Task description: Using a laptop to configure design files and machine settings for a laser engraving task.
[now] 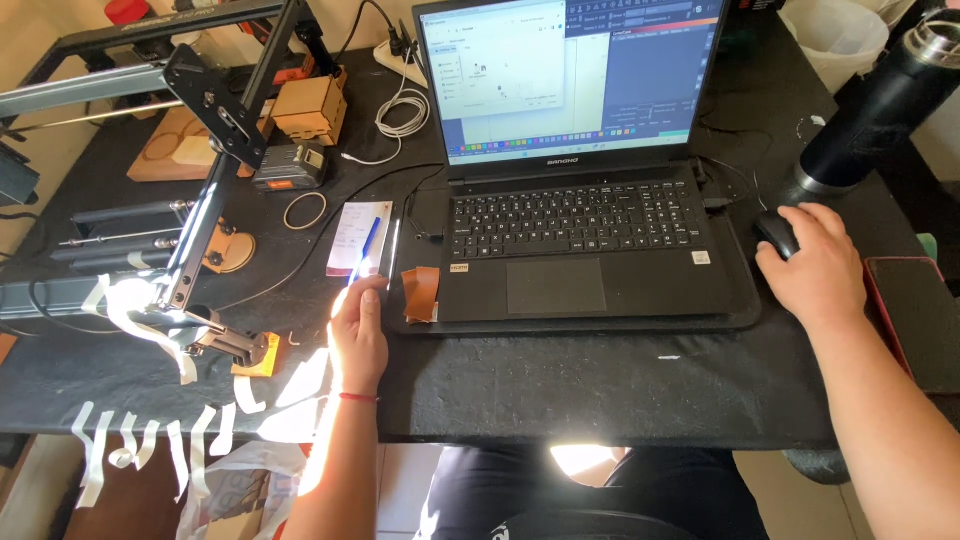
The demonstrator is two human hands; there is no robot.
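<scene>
Head view: a black mouse [777, 234] lay at 3 o'clock of the laptop [590, 190], covered by the right hand [815, 265], fingers draped, not clamped. It was judged light, rigid, smooth, best gripped by its sides. The left hand [358, 335] rested flat, fingers together, holding nothing, at 9 o'clock.

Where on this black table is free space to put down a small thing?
The widest bare patch is the front strip of the table, between the laptop and the table edge, from the left hand to the right hand on the mouse. The left side is crowded: metal frame, wooden pieces, cables, tape strips.
</scene>
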